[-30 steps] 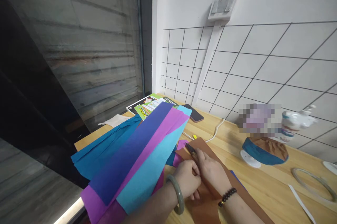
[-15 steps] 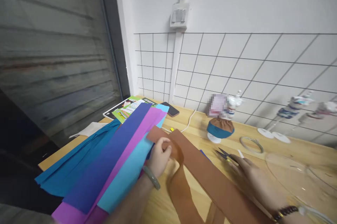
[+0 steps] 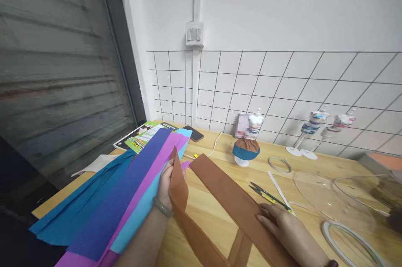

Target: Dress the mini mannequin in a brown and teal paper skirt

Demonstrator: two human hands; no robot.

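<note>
My left hand [image 3: 165,181] is closed on a cut strip of brown crepe paper [image 3: 179,185] and holds its end up off the table. A wider brown crepe paper band [image 3: 226,193] lies flat across the wooden table [image 3: 220,150]. My right hand [image 3: 284,227] rests flat on that band with fingers spread. Small scissors [image 3: 265,193] with yellow-green handles lie on the table just beyond my right hand.
Long sheets of teal, blue, purple and light blue crepe paper [image 3: 125,191] overhang the table's left edge. Behind them lie booklets [image 3: 143,133] and a phone [image 3: 194,133]. Small mannequin stands [image 3: 246,143], tape rings [image 3: 279,164] and clear plastic domes [image 3: 336,198] fill the right side.
My right hand has put the scissors down on the table and now lies on the brown band. My left hand has lifted the cut brown strip. The view swung right.
</note>
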